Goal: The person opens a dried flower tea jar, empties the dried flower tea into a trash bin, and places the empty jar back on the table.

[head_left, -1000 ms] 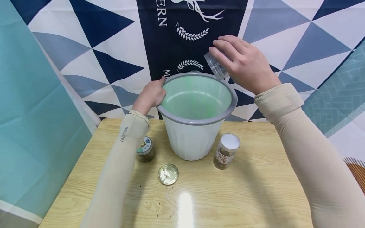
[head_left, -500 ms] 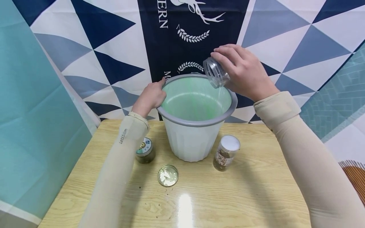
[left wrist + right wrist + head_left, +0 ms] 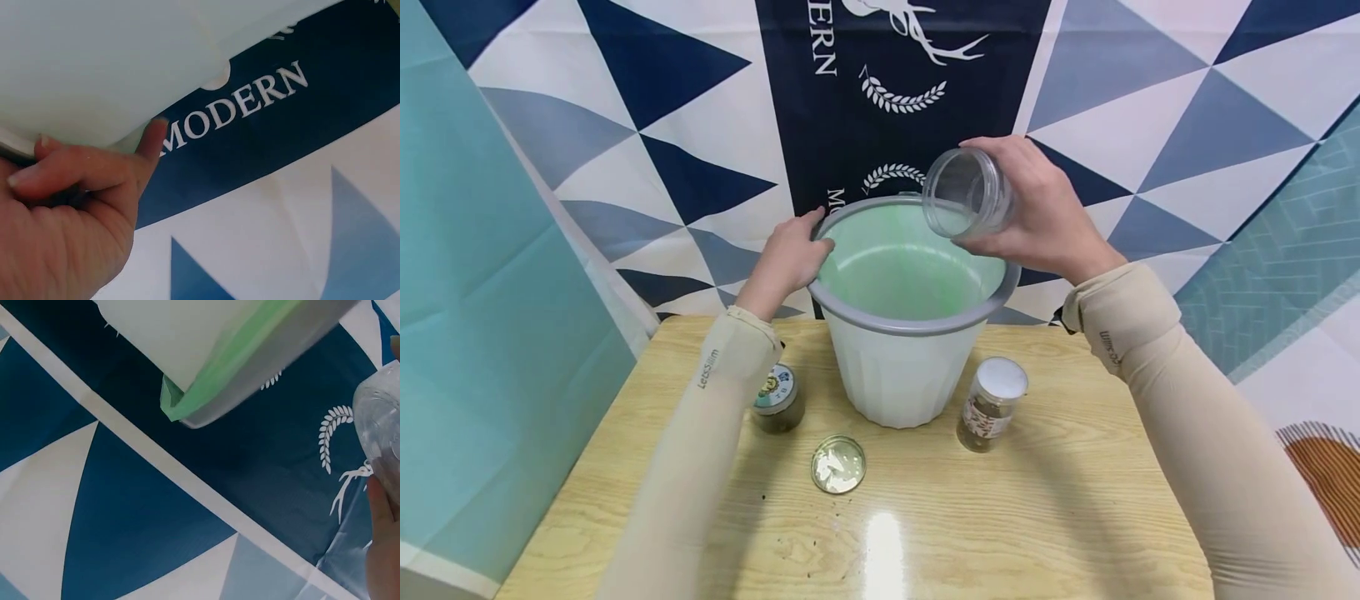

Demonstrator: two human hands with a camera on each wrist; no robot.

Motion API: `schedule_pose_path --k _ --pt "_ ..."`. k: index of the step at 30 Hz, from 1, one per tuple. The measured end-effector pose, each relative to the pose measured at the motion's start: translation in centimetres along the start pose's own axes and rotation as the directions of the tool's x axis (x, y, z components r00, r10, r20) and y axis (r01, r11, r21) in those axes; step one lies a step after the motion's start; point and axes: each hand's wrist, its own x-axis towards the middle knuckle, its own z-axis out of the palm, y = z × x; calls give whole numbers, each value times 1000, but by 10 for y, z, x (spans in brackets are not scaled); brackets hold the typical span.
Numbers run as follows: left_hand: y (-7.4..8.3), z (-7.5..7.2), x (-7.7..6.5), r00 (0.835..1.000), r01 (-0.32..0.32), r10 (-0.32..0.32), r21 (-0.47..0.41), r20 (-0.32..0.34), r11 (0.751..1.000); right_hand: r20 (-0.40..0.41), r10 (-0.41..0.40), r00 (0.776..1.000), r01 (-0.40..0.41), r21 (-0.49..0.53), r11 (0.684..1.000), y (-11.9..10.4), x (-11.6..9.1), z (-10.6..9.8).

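Observation:
A white bin (image 3: 895, 379) with a grey rim and a pale green liner stands near the table's back edge. My left hand (image 3: 792, 254) grips its rim on the left; in the left wrist view the fingers (image 3: 94, 165) curl at the edge, one pointing outward. Above the right part of the rim, my right hand (image 3: 1037, 212) holds a clear plastic jar (image 3: 966, 192), lidless and lying on its side, mouth toward the left. The jar looks empty. In the right wrist view only part of the jar (image 3: 378, 419) shows, beside the green liner (image 3: 244, 350).
A round clear lid (image 3: 838, 464) lies on the wooden table (image 3: 1015, 525) before the bin. A dark-filled jar (image 3: 778, 404) stands left, partly behind the left sleeve. A white-lidded jar (image 3: 992, 404) stands right. A patterned cloth (image 3: 700, 50) hangs behind.
My right hand has lowered and turned the jar, so its open mouth now faces left and toward the viewer. My left hand has stayed at the bin's rim.

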Motion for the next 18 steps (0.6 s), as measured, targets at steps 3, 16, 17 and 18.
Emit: schedule_pose_path --k 3,16,17,18 --pt "-3 0 -5 994 -47 47 2 -97 999 -10 28 1000 -28 44 999 -4 -3 1" --pt "1 -4 -27 828 -212 305 241 -471 947 -114 205 972 -184 173 968 -18 -40 -9" --pt "4 -3 -31 794 -243 351 269 -497 932 -124 214 969 -189 185 964 -20 -44 -9" --pt "6 -3 -36 756 -285 405 300 -514 911 -133 209 969 -181 199 963 -23 -49 -9"
